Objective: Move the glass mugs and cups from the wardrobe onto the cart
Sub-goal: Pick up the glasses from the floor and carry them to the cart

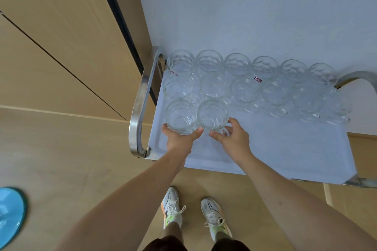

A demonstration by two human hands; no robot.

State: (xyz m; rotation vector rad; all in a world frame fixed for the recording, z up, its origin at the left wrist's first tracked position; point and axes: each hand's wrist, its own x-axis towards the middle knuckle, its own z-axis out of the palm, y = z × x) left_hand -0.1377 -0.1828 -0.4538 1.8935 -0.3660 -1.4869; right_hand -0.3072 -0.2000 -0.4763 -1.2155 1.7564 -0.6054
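The left hand [177,140] grips one glass mug [179,116] and the right hand [232,138] holds a second mug [213,115] by its handle, both at the near left of the cart [285,149] top. Behind them two rows of mugs [251,79] stand close together, reaching the far edge by the wall [244,6].

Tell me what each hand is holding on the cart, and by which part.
The left hand grips a glass mug round its near side wall. The right hand holds the neighbouring mug by its handle.
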